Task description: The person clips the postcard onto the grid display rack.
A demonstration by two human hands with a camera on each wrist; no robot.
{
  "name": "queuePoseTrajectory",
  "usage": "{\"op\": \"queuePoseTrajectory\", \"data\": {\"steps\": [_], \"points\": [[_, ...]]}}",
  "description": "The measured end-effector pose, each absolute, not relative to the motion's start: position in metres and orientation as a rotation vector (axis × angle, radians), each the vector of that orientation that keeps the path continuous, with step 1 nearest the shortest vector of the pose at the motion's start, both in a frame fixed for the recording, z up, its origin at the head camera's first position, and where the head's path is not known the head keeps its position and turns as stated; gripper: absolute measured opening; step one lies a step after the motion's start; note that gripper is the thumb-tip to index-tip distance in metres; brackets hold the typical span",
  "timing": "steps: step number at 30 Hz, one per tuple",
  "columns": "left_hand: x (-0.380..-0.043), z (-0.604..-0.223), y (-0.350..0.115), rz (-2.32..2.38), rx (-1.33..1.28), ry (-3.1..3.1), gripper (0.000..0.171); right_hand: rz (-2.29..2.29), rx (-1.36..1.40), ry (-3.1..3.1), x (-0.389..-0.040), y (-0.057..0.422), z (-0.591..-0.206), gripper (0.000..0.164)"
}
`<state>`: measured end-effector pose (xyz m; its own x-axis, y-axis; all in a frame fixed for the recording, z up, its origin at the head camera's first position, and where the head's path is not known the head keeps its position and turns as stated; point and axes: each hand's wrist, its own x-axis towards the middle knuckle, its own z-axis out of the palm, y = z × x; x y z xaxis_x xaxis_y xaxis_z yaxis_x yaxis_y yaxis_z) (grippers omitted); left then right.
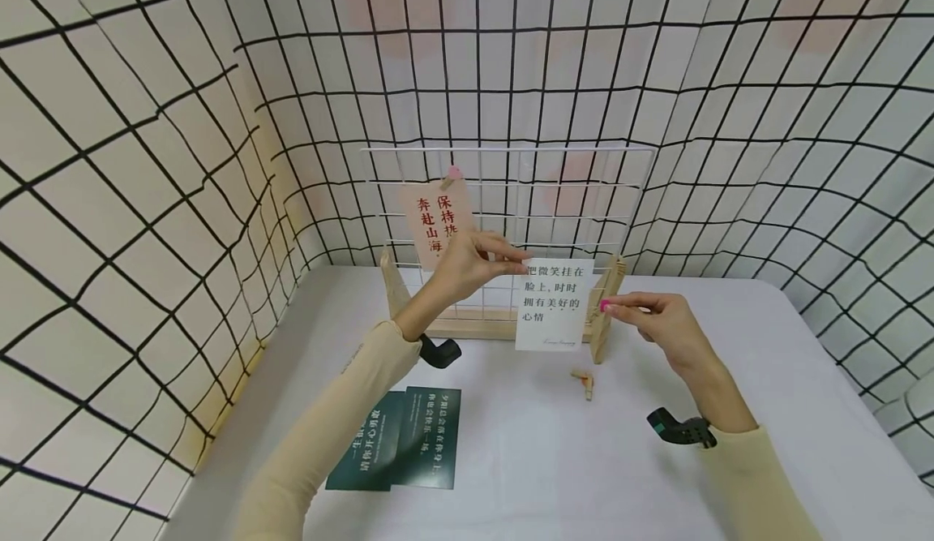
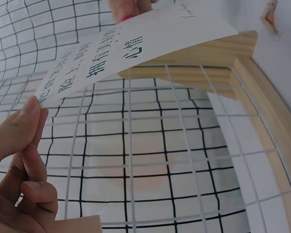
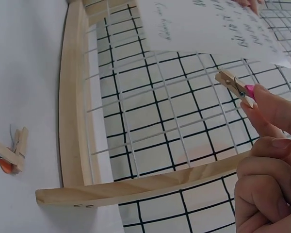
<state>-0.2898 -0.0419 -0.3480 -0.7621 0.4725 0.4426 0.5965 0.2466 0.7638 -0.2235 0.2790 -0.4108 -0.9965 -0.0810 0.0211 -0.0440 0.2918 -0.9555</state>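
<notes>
Card (image 1: 432, 221) with red characters hangs partly behind left hand (image 1: 474, 264).

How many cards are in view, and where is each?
4: a white card in the left hand, a pink card clipped on the rack, and a green card on the table overlapping another green card; more may be hidden underneath.

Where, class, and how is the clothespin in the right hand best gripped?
Probably in a thumb-and-finger pinch at its pink piece, coming from the person's right: the clothespin is small and slim, and its bare wooden end sticks out free of the right hand.
</notes>
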Motion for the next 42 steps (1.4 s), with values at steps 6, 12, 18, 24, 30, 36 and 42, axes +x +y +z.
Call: {"op": "queuePoseTrajectory", "data": {"steps": [6, 12, 18, 24, 30, 36, 42], "points": [[-0.293, -0.352, -0.05, -1.546, -1.002, -2.371, 0.017, -1.895, -0.146, 2.493, -0.224, 0.279, -0.406, 0.007], [-0.292, -0.349, -0.055, -1.538, -0.969, -2.37, 0.015, -1.937, -0.183, 2.466, -0.226, 0.277, -0.399, 0.009], [-0.294, -0.34, -0.052, -1.545, -1.023, -2.308, 0.016, -1.931, -0.176, 2.511, -0.229, 0.276, -0.379, 0.009], [-0.295, -0.328, -0.046, -1.497, -1.037, -2.272, 0.016, -2.042, -0.263, 2.483, -0.235, 0.274, -0.358, 0.012], [-0.298, -0.312, -0.04, -1.462, -1.063, -2.23, 0.015, -2.104, -0.303, 2.457, -0.24, 0.271, -0.341, 0.013], [-0.303, -0.299, -0.034, -1.41, -1.062, -2.213, 0.014, -2.24, -0.389, 2.416, -0.244, 0.266, -0.325, 0.013], [-0.301, -0.292, -0.031, -1.354, -0.992, -2.249, 0.013, -2.324, -0.431, 2.394, -0.248, 0.26, -0.311, 0.015]]}}
